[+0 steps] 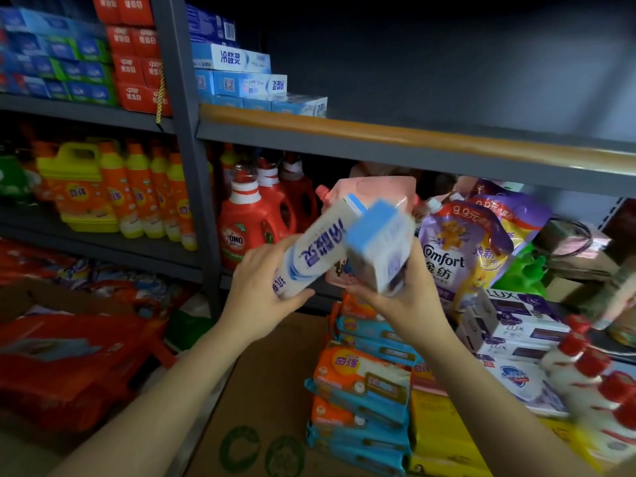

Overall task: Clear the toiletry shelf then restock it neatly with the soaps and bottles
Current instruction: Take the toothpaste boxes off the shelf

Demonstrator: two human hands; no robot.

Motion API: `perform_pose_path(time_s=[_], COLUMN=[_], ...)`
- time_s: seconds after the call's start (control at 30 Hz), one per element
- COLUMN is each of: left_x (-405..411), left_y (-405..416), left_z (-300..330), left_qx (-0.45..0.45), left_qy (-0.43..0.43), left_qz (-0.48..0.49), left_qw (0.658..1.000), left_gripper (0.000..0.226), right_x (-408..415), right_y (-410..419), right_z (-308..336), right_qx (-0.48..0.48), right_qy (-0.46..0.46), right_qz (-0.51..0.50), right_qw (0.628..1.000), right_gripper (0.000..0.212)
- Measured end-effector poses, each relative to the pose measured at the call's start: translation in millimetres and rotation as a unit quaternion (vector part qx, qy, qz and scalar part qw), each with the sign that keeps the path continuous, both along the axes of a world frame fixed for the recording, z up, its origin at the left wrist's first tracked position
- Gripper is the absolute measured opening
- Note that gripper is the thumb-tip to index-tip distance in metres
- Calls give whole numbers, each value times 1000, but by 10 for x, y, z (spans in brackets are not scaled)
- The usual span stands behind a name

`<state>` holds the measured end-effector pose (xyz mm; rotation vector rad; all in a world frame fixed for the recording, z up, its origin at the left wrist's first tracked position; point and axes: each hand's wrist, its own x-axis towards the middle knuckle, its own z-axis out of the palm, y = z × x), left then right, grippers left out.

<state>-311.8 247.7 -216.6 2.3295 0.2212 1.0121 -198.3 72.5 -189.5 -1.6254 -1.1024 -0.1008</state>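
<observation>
The long grey metal shelf with a brown-taped front edge (413, 139) was seen mostly bare, only a short stack of blue-and-white toothpaste cartons (241, 80) standing at its left end. Below it, a brown corrugated cardboard box (261, 390) lay under the forearms, with a stack of orange-and-blue wrapped soap packs (361, 383) just beside it on the right. Two long white-and-blue toothpaste cartons were held up between box and shelf, blurred by motion. The left carton (316, 249) was gripped near its lower end by the left hand (265, 284), fingers curled round it. The right carton (382, 249) was held from beneath by the right hand (406, 290), fingers wrapped about its base. The cartons appeared to touch at their upper ends. The step was judged to be restocking; it would be done well if each carton were turned label outward, laid flat against the existing stack and squared to the front edge.
</observation>
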Motion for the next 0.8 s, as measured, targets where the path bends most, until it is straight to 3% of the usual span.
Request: perform_pose_path(time_s=[0.13, 0.2, 0.3, 0.37, 0.47, 0.53, 0.6, 0.67, 0.73, 0.8], left_x=[-16, -22, -33, -41, -31, -7, 14, 29, 25, 16], left_y=[43, 56, 14, -90, -304, -372, -369, -328, -323, -319], left_z=[15, 6, 8, 55, 129, 160, 193, 188, 149, 92], left_qx=[-19, -41, -112, -193, -391, -507, -575, -620, -659, -671], left_qy=[-18, -20, -6, -14, -35, -9, 4, 10, 2, -10], left_qz=[-41, -42, -78, -127, -144, -143, -158, -164, -165, -177], left_qw=[999, 998, 991, 973, 909, 850, 803, 767, 734, 720], left_gripper=[59, 65, 79, 77, 44, 43, 40, 30, 28, 33], right_x=[17, 7, 7, -10, -80, -118, -120, -114, -99, -76], right_y=[-37, -51, -70, -48, 33, 76, 89, 60, 32, 7], right_z=[22, 6, -26, -5, 29, 66, 108, 130, 98, 67], right_qx=[5, 18, 12, -10, -39, -41, -35, -36, -25, -10], right_qy=[-74, -67, -83, -73, 36, 183, 378, 516, 574, 593], right_qz=[36, 34, -28, -66, -92, -68, -16, 29, 52, 60], right_qw=[997, 997, 996, 995, 994, 980, 925, 855, 817, 803], right_gripper=[55, 55, 62, 62, 47, 42, 31, 31, 28, 27])
